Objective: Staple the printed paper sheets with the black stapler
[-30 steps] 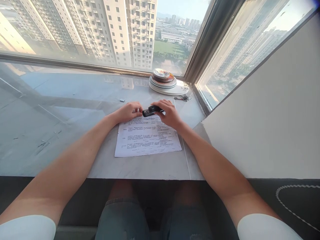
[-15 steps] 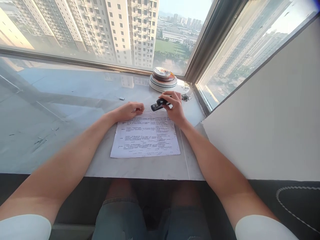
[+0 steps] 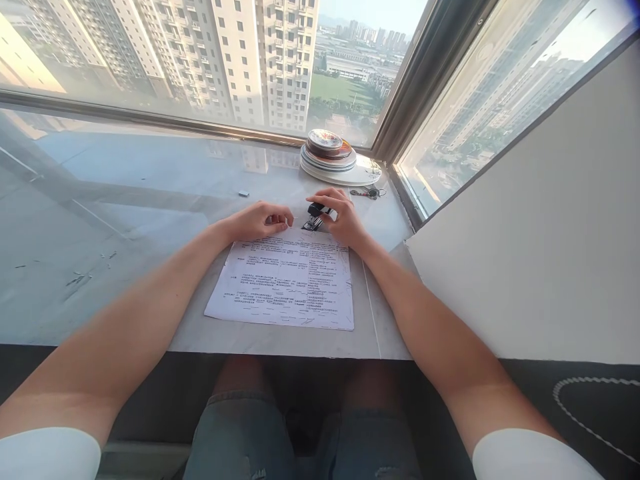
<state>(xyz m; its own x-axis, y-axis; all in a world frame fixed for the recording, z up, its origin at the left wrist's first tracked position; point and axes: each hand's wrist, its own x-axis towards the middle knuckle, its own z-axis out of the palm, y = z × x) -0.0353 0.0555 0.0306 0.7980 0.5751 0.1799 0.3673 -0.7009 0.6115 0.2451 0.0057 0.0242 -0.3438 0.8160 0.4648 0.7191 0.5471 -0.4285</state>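
A printed sheet of paper (image 3: 285,283) lies on the pale ledge, with many short dark marks like staples scattered over it. At its far left edge, my left hand (image 3: 265,220) is closed with the fingers curled, pinching the paper's top edge. My right hand (image 3: 340,217) holds a black stapler (image 3: 316,211) at the sheet's far edge, right of my left hand. The stapler's jaws are apart and point toward the paper. Part of its body is hidden behind my right fingers.
Behind my right hand stands a stack of plates (image 3: 327,160) by the window corner, with keys (image 3: 371,193) in front. A small grey block (image 3: 243,194) sits left of them. Loose staples (image 3: 77,276) lie on the left. A white wall (image 3: 540,220) bounds the right.
My right hand has brought the stapler down and toward the paper's far edge. The sheet has shifted a little toward me and to the left, turning slightly. My left hand moved slightly right.
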